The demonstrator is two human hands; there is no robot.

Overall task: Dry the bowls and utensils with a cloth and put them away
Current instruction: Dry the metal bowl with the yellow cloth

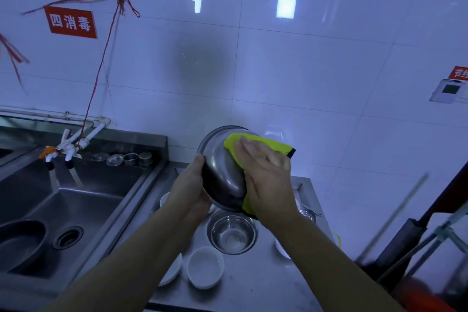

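At frame centre, above a steel counter (255,284), a left hand (190,185) grips the rim of a tilted steel bowl (222,175) while the right hand (266,172), fingers flat, presses a yellow cloth (263,144) against it. Below sit another steel bowl (231,233) and a white bowl (205,267).

a yellow cloth (255,145) with a black edge, a silver steel bowl (222,175), white small bowls (205,267).

Single head-worn wide-angle view is looking forward and down from above the bench (253,286), close over it. It is facing a tiled wall (278,71) straight ahead.
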